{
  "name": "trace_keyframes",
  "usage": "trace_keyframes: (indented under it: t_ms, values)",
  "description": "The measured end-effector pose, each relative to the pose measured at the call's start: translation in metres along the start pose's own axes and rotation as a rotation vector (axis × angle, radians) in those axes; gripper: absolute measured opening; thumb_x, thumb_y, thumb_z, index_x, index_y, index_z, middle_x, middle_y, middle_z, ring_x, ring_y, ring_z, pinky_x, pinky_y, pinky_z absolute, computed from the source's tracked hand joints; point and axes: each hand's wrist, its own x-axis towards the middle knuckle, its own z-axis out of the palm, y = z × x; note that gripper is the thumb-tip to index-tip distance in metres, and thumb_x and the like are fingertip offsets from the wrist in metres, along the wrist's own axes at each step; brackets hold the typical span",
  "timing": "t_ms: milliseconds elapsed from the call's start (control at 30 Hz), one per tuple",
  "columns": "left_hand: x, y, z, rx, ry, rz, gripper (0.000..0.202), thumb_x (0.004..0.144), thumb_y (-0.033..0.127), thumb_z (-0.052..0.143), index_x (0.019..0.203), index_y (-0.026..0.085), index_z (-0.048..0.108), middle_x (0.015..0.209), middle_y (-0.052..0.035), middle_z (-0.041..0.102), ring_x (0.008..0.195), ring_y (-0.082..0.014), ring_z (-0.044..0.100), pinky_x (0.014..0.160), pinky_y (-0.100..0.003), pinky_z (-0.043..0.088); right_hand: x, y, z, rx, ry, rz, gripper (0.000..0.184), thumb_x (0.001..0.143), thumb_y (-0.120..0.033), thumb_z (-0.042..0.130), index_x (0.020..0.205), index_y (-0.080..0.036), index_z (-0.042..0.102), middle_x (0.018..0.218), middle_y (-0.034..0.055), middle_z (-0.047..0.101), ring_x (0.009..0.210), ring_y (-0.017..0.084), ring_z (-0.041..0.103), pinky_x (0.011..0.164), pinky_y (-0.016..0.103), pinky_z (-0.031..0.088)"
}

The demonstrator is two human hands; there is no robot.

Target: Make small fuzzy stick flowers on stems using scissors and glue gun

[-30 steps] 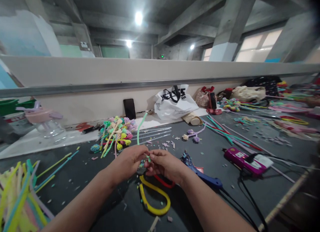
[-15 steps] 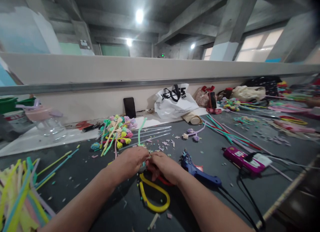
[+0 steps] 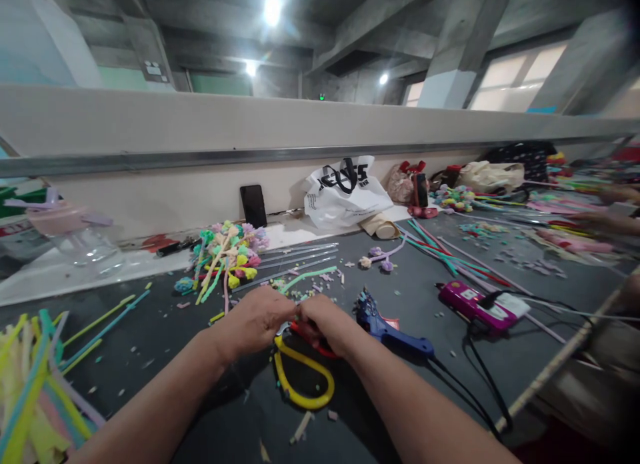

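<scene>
My left hand (image 3: 263,317) and my right hand (image 3: 323,321) meet over the dark table, fingers closed and fingertips together. A green fuzzy stem like a pipe cleaner (image 3: 313,275) runs out from behind the fingers of my left hand, slanting up to the right. What my right fingers pinch is hidden. Directly below my hands lies a pair of scissors with a yellow handle loop (image 3: 307,404); a red handle part (image 3: 327,352) shows under my right hand. Just to the right rests a blue glue gun (image 3: 400,339), its nozzle end near my right hand.
Fuzzy flowers (image 3: 230,254) lie in a bunch behind my left hand. Loose fuzzy stems (image 3: 35,384) pile up at the left. A purple power box (image 3: 475,307) with black cords sits at right, and a phone (image 3: 253,206) leans on the wall. Another person's hand (image 3: 603,222) shows far right.
The green pipe cleaner stood nearly upright above my left hand and now slants low to the right. My hands stay together; the whole view has shifted slightly.
</scene>
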Motion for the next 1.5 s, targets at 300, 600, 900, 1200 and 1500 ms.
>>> trace_keyframes:
  t_ms: [300, 600, 900, 1200, 1500]
  values:
    - [-0.007, -0.02, -0.013, 0.004, 0.035, -0.121, 0.024, 0.089, 0.02, 0.032, 0.082, 0.018, 0.055, 0.075, -0.0039, 0.059, 0.072, -0.0168, 0.05, 0.066, -0.027, 0.034, -0.022, -0.029, -0.013, 0.193, -0.244, -0.071, 0.022, 0.058, -0.028, 0.044, 0.064, -0.014, 0.06, 0.049, -0.003, 0.05, 0.036, 0.006, 0.037, 0.039, 0.021, 0.04]
    - [-0.003, -0.017, -0.012, 0.075, 0.056, -0.092, 0.018, 0.085, 0.016, 0.039, 0.078, 0.018, 0.054, 0.075, -0.0033, 0.059, 0.074, -0.018, 0.049, 0.07, -0.03, 0.034, -0.018, -0.023, -0.013, 0.211, -0.261, -0.108, 0.017, 0.069, -0.029, 0.053, 0.071, -0.014, 0.059, 0.051, -0.0045, 0.047, 0.038, 0.005, 0.036, 0.039, 0.019, 0.041]
    - [-0.003, -0.013, -0.001, -0.069, 0.062, -0.135, 0.013, 0.084, 0.017, 0.039, 0.084, 0.018, 0.052, 0.079, -0.002, 0.057, 0.071, -0.0137, 0.051, 0.063, -0.023, 0.038, -0.013, -0.014, -0.014, 0.163, -0.256, -0.128, 0.031, 0.072, -0.045, 0.059, 0.067, -0.015, 0.056, 0.047, -0.0067, 0.041, 0.038, 0.005, 0.032, 0.035, 0.017, 0.033]
    - [0.002, -0.02, 0.0, 0.017, 0.011, -0.061, 0.013, 0.072, 0.008, 0.05, 0.071, 0.019, 0.056, 0.069, -0.0029, 0.058, 0.071, -0.0163, 0.053, 0.061, -0.025, 0.037, -0.011, -0.015, -0.016, 0.07, -0.265, -0.101, 0.029, 0.071, -0.037, 0.059, 0.055, -0.018, 0.044, 0.044, -0.0086, 0.035, 0.035, 0.004, 0.027, 0.034, 0.017, 0.028]
    - [0.003, -0.014, 0.004, 0.101, -0.017, -0.032, 0.01, 0.073, 0.009, 0.051, 0.076, 0.019, 0.054, 0.074, -0.0048, 0.062, 0.071, -0.0173, 0.056, 0.063, -0.027, 0.04, -0.006, -0.013, -0.015, -0.162, -0.148, -0.107, 0.01, 0.064, -0.024, 0.046, 0.056, -0.018, 0.048, 0.046, -0.0086, 0.035, 0.033, 0.005, 0.031, 0.033, 0.018, 0.033]
